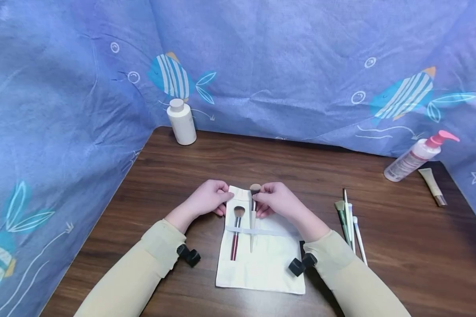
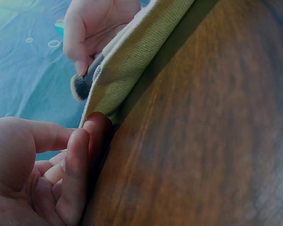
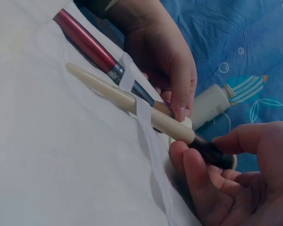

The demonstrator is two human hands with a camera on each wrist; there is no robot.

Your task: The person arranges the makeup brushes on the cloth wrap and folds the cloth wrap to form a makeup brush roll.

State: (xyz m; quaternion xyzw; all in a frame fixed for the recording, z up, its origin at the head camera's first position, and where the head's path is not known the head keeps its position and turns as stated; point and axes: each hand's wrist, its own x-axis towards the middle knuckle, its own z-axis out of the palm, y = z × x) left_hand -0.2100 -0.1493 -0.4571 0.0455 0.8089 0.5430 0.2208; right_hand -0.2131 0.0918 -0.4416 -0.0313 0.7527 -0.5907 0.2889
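A white fabric brush roll lies on the table with an elastic band across it. My left hand pinches its upper left edge between thumb and fingers, and in the left wrist view that edge is raised off the wood. My right hand holds a makeup brush by its dark ferrule, near the bristles. Its cream handle runs under the elastic, tip toward me. Left of it, a red-handled makeup brush is also tucked under the band, bristles toward the far edge.
Several loose brushes lie to the right of the roll. A white bottle stands at the back left. At the back right are a pump bottle with a pink top and a small tube. Blue fish-print cloth hangs behind the table.
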